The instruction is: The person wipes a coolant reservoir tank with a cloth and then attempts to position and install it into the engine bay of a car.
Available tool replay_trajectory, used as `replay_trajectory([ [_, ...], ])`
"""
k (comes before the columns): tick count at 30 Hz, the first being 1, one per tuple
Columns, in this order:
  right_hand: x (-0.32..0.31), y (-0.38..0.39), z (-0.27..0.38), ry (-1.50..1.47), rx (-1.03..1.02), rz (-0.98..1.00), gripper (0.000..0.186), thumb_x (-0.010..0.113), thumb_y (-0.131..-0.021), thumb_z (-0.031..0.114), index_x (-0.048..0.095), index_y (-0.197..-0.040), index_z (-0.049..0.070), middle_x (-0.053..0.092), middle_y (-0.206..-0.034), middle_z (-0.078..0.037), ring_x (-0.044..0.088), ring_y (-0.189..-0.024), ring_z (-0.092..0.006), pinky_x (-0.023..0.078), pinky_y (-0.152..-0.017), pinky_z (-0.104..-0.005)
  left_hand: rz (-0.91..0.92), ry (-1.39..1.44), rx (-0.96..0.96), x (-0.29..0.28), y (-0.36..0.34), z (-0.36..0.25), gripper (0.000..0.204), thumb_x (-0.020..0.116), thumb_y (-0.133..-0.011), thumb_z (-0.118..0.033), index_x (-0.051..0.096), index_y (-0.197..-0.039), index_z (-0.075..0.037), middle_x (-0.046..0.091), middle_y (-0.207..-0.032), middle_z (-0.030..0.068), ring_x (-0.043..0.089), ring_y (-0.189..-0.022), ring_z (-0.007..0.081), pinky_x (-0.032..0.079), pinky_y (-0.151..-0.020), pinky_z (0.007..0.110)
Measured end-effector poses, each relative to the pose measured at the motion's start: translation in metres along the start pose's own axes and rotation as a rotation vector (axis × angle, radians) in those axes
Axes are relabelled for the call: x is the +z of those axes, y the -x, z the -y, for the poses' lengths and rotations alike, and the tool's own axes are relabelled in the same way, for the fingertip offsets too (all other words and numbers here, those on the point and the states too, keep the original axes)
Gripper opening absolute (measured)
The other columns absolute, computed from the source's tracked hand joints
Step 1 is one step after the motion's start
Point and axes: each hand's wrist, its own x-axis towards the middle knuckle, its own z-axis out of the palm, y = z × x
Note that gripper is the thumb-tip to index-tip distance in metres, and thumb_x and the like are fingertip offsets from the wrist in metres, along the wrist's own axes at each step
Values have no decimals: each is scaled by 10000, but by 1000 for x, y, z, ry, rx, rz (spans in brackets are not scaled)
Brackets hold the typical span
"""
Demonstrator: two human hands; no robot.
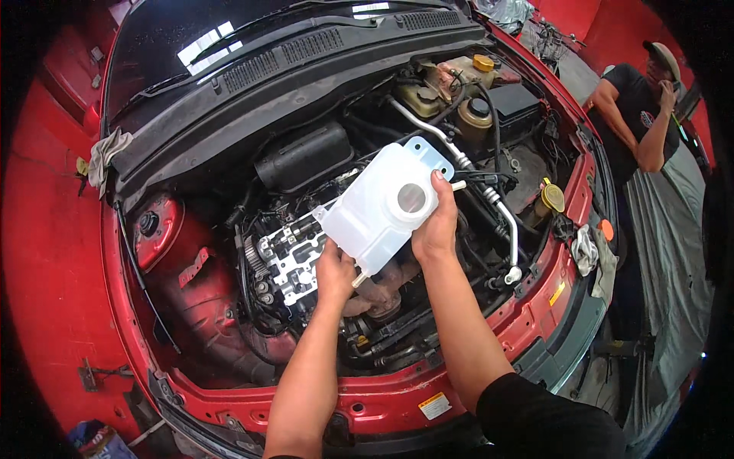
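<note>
A translucent white plastic reservoir (367, 206), with a round open neck and small pipe stubs, is held over the open engine bay of a red car. My left hand (334, 271) grips its lower left end, and my right hand (434, 226) grips its right side with the thumb near the upper corner. Beneath it lies the exposed top of the engine (294, 264), partly hidden by the reservoir and my hands. An older, stained reservoir with a yellow cap (482, 63) sits at the back right of the bay.
A co-worker (631, 111) stands at the right beside a grey draped cover (661, 252), one hand raised to the face. Rags (585, 249) rest on the right front edge, another rag (107, 157) on the left edge. A prop rod (141, 271) runs along the bay's left side.
</note>
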Motion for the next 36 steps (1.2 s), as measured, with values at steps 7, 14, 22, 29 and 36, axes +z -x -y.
replay_trajectory([
  [7, 1, 0, 0, 11, -34, -8, 506, 635, -941, 351, 560, -1299, 1, 628, -1220, -117, 601, -1124, -222, 452, -999, -348, -22, 1, 19, -1, 2, -8, 354, 603, -944, -123, 588, -1285, -28, 705, -1126, 244, 675, -1100, 387, 527, -897, 436],
  [14, 3, 0, 2, 21, -48, -60, 497, 617, -957, 377, 560, -1267, -7, 638, -1189, -116, 620, -1087, -215, 480, -961, -343, -23, 11, -27, -3, 4, -16, 357, 635, -925, -127, 604, -1266, -27, 733, -1018, 213, 722, -958, 349, 548, -829, 421],
  [22, 3, 2, 1, -7, -34, -37, 507, 611, -964, 404, 552, -1269, 3, 637, -1179, -114, 621, -1075, -211, 485, -954, -341, -64, 5, 30, 1, -1, 0, 345, 652, -899, -113, 622, -1229, -20, 725, -945, 217, 715, -921, 367, 539, -811, 436],
  [29, 6, 2, 0, 60, -78, -31, 546, 609, -967, 429, 529, -1292, -2, 621, -1203, -121, 609, -1104, -226, 478, -975, -362, -59, 10, -14, -1, 1, -8, 355, 636, -908, -131, 631, -1245, -20, 717, -1034, 244, 700, -991, 392, 532, -840, 443],
  [36, 3, 1, 13, 76, 27, -16, 588, 515, -989, 516, 523, -1382, 79, 596, -1351, -76, 544, -1267, -239, 398, -1095, -404, -112, 74, -16, -7, 2, -23, 326, 655, -910, -138, 656, -1200, 10, 707, -1113, 244, 696, -1023, 386, 532, -890, 435],
])
